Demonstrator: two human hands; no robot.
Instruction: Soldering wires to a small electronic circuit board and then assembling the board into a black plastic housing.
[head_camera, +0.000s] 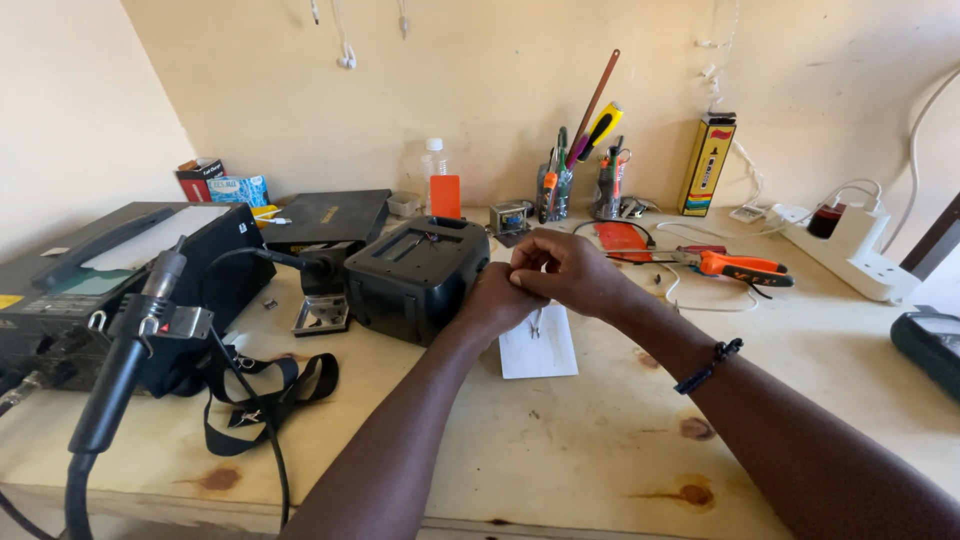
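Note:
My left hand (497, 296) and my right hand (566, 270) meet above a white sheet of paper (538, 347) on the wooden bench. The fingers of both are curled together and touching. A small thin metal part (536, 322) hangs just under them, but which hand pinches it I cannot tell. A dark beaded bracelet (708, 364) sits on my right wrist. A black plastic device housing (418, 274) stands directly left of my left hand.
A hot-air handle in its holder (130, 340) and a black strap (262, 394) lie at the left by a black case (120, 270). Orange-handled pliers (742, 267), tool cups (560, 185), a white power strip (850, 250) and a yellow box (708, 165) stand behind.

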